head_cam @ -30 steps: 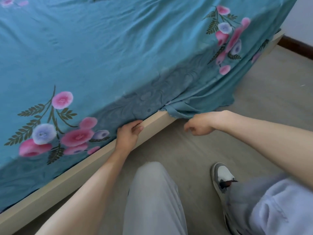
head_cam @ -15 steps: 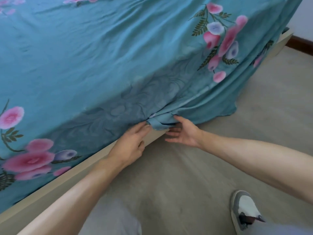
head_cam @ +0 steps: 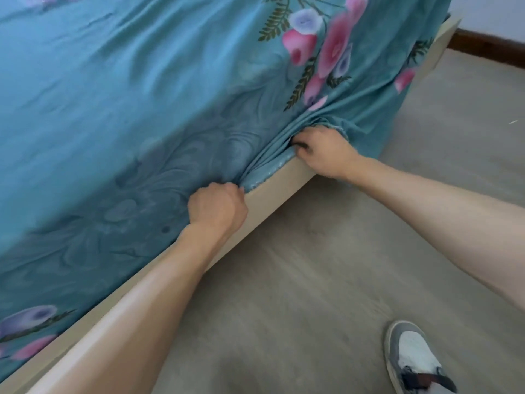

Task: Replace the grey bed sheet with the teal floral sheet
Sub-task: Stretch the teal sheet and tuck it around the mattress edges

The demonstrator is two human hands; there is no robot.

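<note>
While both hands, left hand (head_cam: 217,207) and right hand (head_cam: 324,153), grip the teal sheet (head_cam: 119,103) mid-frame with curled fingers, tucking it under the mattress likely comes next.

The fingertips of the left hand (head_cam: 217,210) are hidden in a fold of the teal floral sheet (head_cam: 119,89), at the edge of the bed frame (head_cam: 272,191). The right hand (head_cam: 324,155) hides its fingers under bunched cloth. The mattress is fully covered. The shoe (head_cam: 417,362) is cut off by the lower edge.
</note>
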